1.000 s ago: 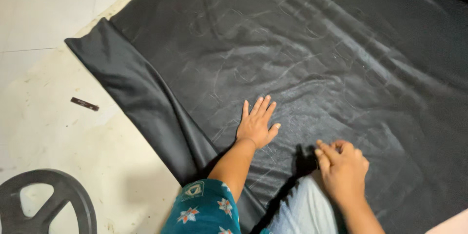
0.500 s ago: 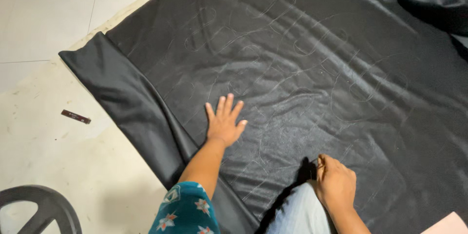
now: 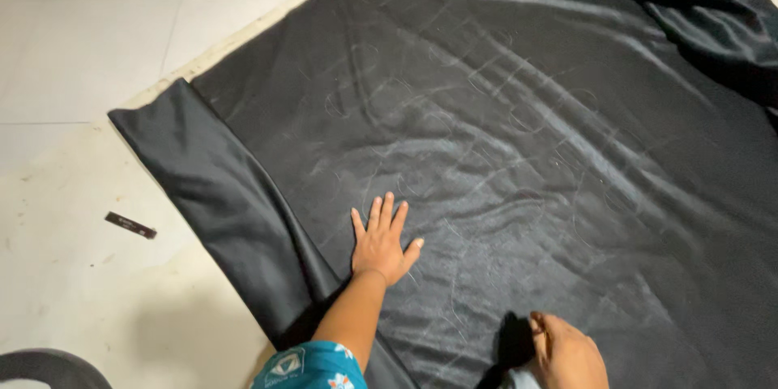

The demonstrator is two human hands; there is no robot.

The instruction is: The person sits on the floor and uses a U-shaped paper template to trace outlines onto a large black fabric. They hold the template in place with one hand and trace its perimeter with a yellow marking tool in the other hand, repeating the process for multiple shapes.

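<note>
1. Our left hand (image 3: pixel 381 245) lies flat on the black cloth (image 3: pixel 519 138), palm down, fingers spread wide and straight, so its grip is fully open and holds nothing; it only presses on the cloth.
2. Our right hand (image 3: pixel 567 352) sits at the bottom edge of the view with its fingers curled in. It touches the cloth, and a bit of pale material shows just beside it, but we cannot tell whether its grip has hold of anything.
3. We see the black cloth spread across the floor (image 3: pixel 97 73), filling most of the view from the lower middle up to the top right.
4. Faint chalk lines (image 3: pixel 502 113), curves and round shapes, run over the cloth's surface ahead of our left hand.
5. Along the cloth's left edge a long strip is folded over (image 3: pixel 219 194), just left of our left forearm.
6. At the top right a bunched part of the cloth (image 3: pixel 697 0) lies heaped.
7. On the bare pale floor, well apart to the left, lies a small dark bar (image 3: pixel 130 225).
8. A dark curved thing (image 3: pixel 49 366) shows at the bottom left corner.
</note>
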